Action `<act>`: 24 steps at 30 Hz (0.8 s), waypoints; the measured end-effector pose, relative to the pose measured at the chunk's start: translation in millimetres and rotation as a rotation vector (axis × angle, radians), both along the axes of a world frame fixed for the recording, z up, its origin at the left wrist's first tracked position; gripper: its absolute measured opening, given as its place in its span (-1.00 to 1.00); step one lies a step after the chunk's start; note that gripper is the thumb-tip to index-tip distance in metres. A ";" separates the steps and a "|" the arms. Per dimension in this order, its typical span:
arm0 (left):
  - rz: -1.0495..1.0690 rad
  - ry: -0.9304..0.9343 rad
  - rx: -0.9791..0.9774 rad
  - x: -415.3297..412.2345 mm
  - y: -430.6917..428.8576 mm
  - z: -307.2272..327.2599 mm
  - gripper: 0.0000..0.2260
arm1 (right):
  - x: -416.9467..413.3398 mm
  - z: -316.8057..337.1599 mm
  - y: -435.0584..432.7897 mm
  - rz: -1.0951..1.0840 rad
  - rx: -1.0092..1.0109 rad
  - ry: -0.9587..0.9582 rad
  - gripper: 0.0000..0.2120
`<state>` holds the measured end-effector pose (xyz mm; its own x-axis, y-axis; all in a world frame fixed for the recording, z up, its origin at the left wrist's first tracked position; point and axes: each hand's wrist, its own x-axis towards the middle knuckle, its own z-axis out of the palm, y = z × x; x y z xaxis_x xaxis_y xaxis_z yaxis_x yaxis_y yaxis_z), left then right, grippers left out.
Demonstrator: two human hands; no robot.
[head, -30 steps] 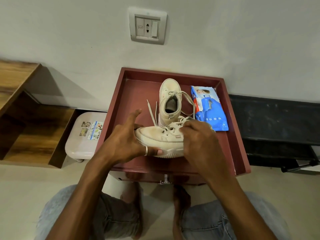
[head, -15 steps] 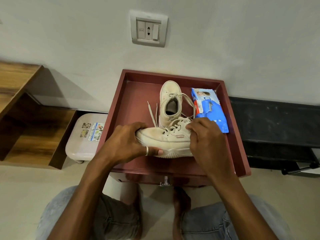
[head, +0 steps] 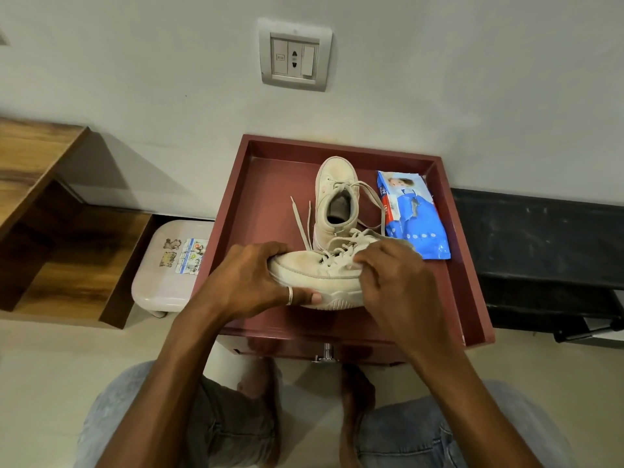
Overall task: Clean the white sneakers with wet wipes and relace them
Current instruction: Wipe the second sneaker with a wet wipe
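Left hand [head: 250, 282]: your fingers [head: 266, 249] wrap over the toe of the near sneaker [head: 317, 271], thumb under the sole edge; a firm grip.
Right hand [head: 398, 282]: your fingers [head: 368, 261] are curled onto the same shoe's lacing and pinch it there.
Near sneaker: lies crosswise at the front of the red bench [head: 266, 197], toe to your left; whether it rests on the bench, cannot tell.
Far sneaker [head: 336, 197]: upright just behind, toe to the wall, laces loose.
Wipes pack [head: 415, 214]: blue, flat, right of the far sneaker.
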<state>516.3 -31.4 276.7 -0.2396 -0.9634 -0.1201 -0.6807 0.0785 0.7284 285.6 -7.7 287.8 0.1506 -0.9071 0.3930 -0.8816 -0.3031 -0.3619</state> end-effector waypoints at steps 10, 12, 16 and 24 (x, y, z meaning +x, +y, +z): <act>-0.006 0.007 -0.012 0.0 -1.0 0.1 -0.35 | -4.1 2.1 -5.7 -0.058 0.003 0.100 -0.82; -0.022 0.000 -0.018 0.8 -0.9 -0.6 -0.29 | 15.1 -4.0 3.0 0.046 0.046 0.140 -0.82; -0.025 0.017 -0.009 1.3 0.5 -0.6 -0.25 | 18.9 -4.7 0.2 0.096 0.107 0.154 -0.80; -0.037 -0.011 -0.020 2.2 -1.3 -4.1 -0.25 | 28.7 -6.5 7.3 0.055 0.099 0.146 -0.74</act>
